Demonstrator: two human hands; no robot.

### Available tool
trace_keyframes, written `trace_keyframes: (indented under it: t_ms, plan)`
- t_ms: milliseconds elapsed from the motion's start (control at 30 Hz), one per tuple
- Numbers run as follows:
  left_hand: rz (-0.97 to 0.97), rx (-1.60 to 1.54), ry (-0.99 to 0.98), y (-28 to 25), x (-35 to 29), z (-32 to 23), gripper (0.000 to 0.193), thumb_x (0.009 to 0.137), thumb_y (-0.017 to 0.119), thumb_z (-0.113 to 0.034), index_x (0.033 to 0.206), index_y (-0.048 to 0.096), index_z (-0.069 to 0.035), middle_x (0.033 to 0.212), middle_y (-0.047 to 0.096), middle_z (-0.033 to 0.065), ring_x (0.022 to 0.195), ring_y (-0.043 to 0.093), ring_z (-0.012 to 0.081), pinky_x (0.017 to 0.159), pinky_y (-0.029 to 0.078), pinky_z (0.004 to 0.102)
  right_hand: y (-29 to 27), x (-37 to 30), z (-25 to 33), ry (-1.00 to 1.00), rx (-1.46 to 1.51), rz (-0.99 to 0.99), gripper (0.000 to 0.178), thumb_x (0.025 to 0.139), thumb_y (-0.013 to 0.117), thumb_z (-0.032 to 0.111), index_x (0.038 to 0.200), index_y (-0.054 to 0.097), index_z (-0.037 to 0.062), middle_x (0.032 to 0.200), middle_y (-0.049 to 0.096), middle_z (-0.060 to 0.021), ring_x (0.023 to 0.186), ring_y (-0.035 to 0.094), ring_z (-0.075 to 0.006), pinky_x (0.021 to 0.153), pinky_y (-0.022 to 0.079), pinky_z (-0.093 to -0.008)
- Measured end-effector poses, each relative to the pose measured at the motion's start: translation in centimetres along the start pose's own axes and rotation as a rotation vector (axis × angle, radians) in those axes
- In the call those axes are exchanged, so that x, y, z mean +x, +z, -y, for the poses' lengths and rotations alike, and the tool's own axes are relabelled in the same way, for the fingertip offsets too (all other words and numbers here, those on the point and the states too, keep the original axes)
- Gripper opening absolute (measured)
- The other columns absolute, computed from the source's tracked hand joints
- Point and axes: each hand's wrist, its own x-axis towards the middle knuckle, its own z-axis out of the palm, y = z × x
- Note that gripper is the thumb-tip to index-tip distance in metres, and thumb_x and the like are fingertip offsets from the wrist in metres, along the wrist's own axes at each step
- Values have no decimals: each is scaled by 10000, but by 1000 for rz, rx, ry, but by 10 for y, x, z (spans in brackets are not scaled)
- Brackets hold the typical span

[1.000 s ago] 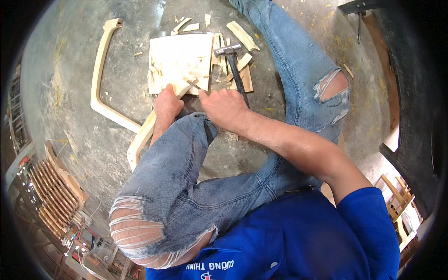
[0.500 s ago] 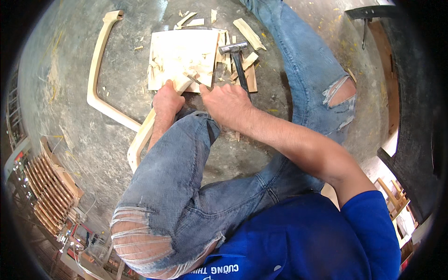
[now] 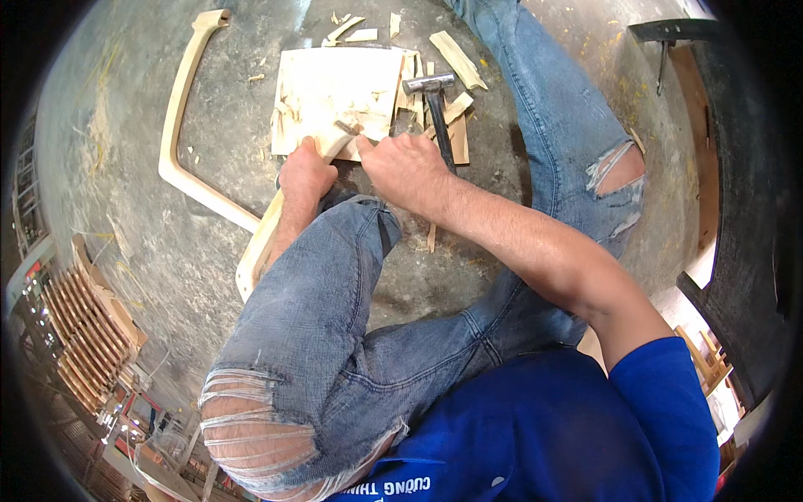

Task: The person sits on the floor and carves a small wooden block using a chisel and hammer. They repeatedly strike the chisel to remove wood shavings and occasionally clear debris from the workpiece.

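My left hand (image 3: 306,174) is closed round a pale bent wooden piece (image 3: 262,243), which runs past my raised knee. The piece's far end rests over a pale wooden board (image 3: 335,75) on the floor. Just right of it, my right hand (image 3: 407,170) is closed on a chisel (image 3: 345,128). Its short metal blade meets the end of the piece, close to my left thumb; the handle is mostly hidden in my fist. A hammer (image 3: 439,121) with a dark handle lies beyond my right hand, across some offcuts.
A second bent wooden piece (image 3: 172,125) lies on the concrete floor at left. Wood chips and offcuts (image 3: 458,60) surround the board. Stacked curved slats (image 3: 88,326) stand at lower left. A dark curved object (image 3: 744,209) borders the right side. My legs frame the work area.
My right hand has moved slightly forward with the chisel, and the blade has turned so more of its flat face shows. My left hand keeps its hold. The whole view has shifted a little.
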Motion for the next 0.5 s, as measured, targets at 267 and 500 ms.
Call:
trace_keyframes:
  t_ms: [267,500]
  plan:
    - [32,39,4,-7,-4,-11,406,778,797,-149,1138,636,-48,1051,774,206,1032,753,372,905,602,475,17,11,-14,-53,-30,-149,401,945,580,52,1335,597,-40,790,751,-188,782,785,-336,655,619,-451]
    - [30,36,-14,-2,-3,-3,443,763,806,-153,1162,636,-63,1066,776,194,1033,756,362,916,595,479,-2,-3,-6,-18,-27,-47,429,931,576,27,1354,576,-46,783,752,-191,777,784,-351,649,618,-454]
